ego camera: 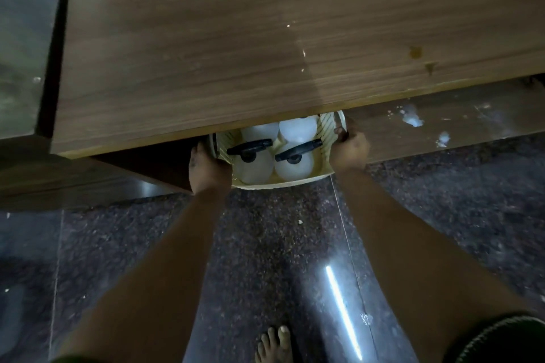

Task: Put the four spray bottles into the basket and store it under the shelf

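Basket (283, 184), mid-frame, gripped by my left hand (209, 169) and right hand (349, 150); I'd push it level under the shelf (265, 53), bottles (295, 162) upright.

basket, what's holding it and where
Both hands grip the cream basket by its opposite side rims: left hand on its left rim, right hand on its right.

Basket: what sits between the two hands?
Head view: the basket with white spray bottles, gripped by left hand and right hand at its sides.
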The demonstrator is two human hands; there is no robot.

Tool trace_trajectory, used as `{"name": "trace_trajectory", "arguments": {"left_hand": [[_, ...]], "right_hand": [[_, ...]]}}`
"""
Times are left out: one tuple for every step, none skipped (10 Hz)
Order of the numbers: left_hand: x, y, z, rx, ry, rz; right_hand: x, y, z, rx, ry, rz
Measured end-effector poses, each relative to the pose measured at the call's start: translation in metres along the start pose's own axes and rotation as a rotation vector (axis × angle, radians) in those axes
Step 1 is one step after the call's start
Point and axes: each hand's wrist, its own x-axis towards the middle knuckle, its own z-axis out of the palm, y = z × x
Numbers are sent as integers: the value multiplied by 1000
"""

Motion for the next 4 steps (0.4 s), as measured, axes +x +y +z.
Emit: {"name": "trace_trajectory", "arguments": {"left_hand": [[22,3,8,16,-3,7],[32,5,12,51,-30,14],[23,11,12,16,-30,16],[-22,16,12,-44,-28,150]], "right_hand": [[21,-11,11,6,-14,10],[27,-21,14,-27,-5,18],[24,-24,15,17,-67,95],[-12,-10,6,-61,-52,-76]]}}
